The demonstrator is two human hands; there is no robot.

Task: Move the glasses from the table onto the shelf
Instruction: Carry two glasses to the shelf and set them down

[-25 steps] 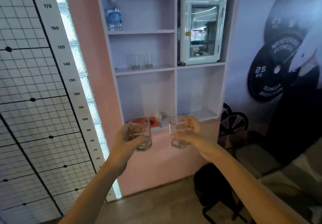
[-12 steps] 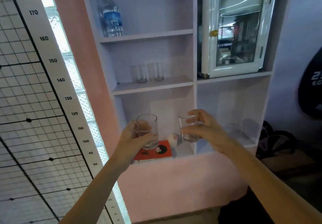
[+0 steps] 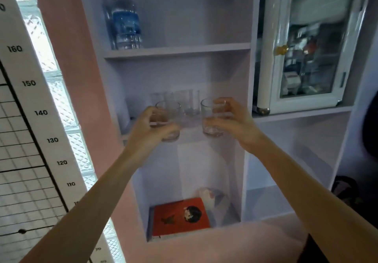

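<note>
Left hand [image 3: 152, 127] and right hand [image 3: 229, 119] each have fingers wrapped around an upright glass, left glass [image 3: 168, 120], right glass [image 3: 211, 117]. Both are level with the middle shelf [image 3: 235, 128] front edge; shelf lies directly ahead, glasses already stored [image 3: 184, 101] behind.

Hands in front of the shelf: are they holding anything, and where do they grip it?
Each holds one short clear glass tumbler by its side wall: left hand the left tumbler, right hand the right tumbler.

Two held glasses [image 3: 168, 119] [image 3: 211, 117], one bottle [image 3: 126, 23], one book [image 3: 181, 217]
</note>
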